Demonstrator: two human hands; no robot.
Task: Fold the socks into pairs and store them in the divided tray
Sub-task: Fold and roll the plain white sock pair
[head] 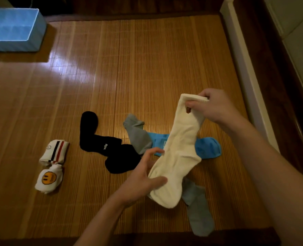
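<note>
Over bamboo mat [129,68], holding cream sock [180,148] lifted: pinching cuff with right hand [216,107], gripping toe end with left hand [141,180]. Beneath it, black sock [102,144], blue sock [207,148]. Far back left, divided tray [35,38].

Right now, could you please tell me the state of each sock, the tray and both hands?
cream sock, lifted, stretched between both hands
left hand, grips its foot end
right hand, pinches its cuff
black socks, unfolded, overlapping
upper grey sock, unfolded, flat
lower grey sock, unfolded, flat
blue sock, unfolded, flat
striped socks, folded
smiley socks, folded
blue divided tray, no socks visible inside
</note>
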